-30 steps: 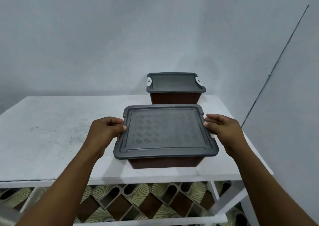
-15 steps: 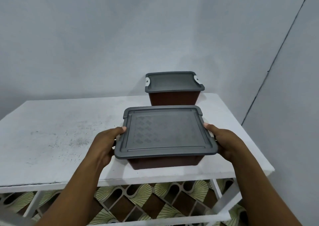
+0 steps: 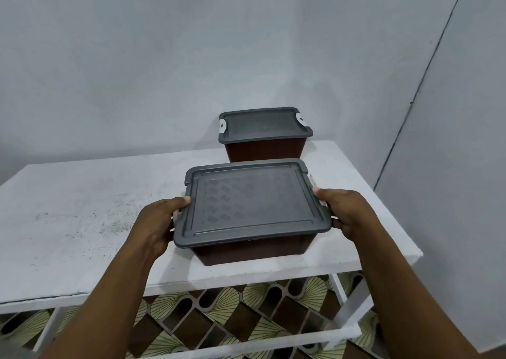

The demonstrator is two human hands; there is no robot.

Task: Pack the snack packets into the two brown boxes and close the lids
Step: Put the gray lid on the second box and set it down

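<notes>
1. The white table point(image 3: 82, 221) carries both boxes on its right half. The near box point(image 3: 254, 251) sits close to the front edge, so a tug toward the person could slide it off onto the patterned floor point(image 3: 219, 317).

2. Whether the near box rests on the table or is just lifted, I cannot tell. No snack packets show anywhere; if they are inside and it is raised unevenly, the load could shift and tip it.

3. The far box point(image 3: 262, 150) stands just behind, against the wall point(image 3: 137, 71), lid on. Pushing the near box back could knock into it.

4. The near lid point(image 3: 252, 202) lies flat on its box. If one end is not seated, pressing would pop the other end up.

5. The left hand point(image 3: 158, 221) grips the box's left end, thumb on the lid's edge, fingers curled underneath. The right hand point(image 3: 345, 210) grips the right end the same way. Uneven pressure between them would skew the lid.

6. The far lid's white clip point(image 3: 300, 119) shows plainly; the near box's clips are mostly hidden by the hands, so whether they are fastened I cannot tell. An unfastened one would let the lid come loose in carrying, and fingers could get pinched.
</notes>
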